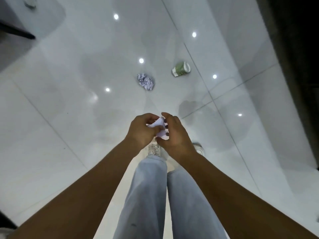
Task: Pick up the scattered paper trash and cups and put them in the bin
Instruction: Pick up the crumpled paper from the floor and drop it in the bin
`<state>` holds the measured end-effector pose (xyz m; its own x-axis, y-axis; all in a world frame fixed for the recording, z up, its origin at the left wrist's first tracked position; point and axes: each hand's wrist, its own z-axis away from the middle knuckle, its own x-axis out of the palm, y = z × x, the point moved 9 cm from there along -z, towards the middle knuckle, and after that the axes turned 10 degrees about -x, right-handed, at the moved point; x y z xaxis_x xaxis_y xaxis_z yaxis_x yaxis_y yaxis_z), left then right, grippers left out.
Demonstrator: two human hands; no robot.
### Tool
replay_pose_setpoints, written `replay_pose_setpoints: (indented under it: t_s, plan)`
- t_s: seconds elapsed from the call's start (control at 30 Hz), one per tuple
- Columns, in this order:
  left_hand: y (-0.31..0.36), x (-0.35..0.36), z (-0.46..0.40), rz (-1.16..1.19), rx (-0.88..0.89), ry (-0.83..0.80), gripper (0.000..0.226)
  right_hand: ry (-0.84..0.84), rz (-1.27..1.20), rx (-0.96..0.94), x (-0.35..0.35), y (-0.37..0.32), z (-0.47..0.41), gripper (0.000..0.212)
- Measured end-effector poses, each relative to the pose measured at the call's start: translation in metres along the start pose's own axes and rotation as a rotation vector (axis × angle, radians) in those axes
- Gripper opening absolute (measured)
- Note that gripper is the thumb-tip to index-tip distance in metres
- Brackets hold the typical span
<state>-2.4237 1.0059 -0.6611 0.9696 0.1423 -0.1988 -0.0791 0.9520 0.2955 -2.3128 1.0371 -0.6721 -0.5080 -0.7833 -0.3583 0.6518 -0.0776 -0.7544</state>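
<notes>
A piece of white paper [159,128] is held between both hands at the centre of the frame, above a glossy white tiled floor [69,118]. The left hand [141,130] is curled around one side of the sheet and the right hand [174,135] around the other, the fingers bent over it as though it is being crushed into a ball. Below the hands, light blue trouser legs [151,195] and pale shoes [153,149] can be seen.

Two more pieces of litter are left on the floor above centre: a crumpled paper ball [145,81] and, to its right and apart from it, a green and white paper cup [181,69] lying on its side. A second pale object at the upper left edge is too blurred to be identified. No bin is seen anywhere in the frame.

The step in hand is judged to be gathering, with one scrap collected and the task barely begun. The next move would call for a stoop toward the paper ball, one hand being freed to take it while the held paper is kept in the other.
</notes>
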Motion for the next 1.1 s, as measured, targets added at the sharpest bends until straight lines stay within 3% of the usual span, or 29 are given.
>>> replay_pose_setpoints:
  t_s: [0.27,0.53,0.83,1.1]
  plan:
    - [0.034,-0.114,0.06,0.115,-0.045,0.199,0.009,-0.073,0.182,0.077,-0.045,-0.087,0.008,0.075]
    - [0.057,-0.166,0.075,0.151,-0.086,0.29,0.005,-0.101,0.332,0.121,-0.073,-0.123,-0.032,0.07]
    - [0.081,-0.175,0.03,0.143,-0.098,0.332,0.003,-0.163,0.377,0.125,-0.068,-0.124,-0.109,0.067]
    - [0.084,-0.183,-0.091,-0.011,-0.032,0.385,0.013,-0.202,0.461,0.111,-0.015,-0.05,-0.2,0.069]
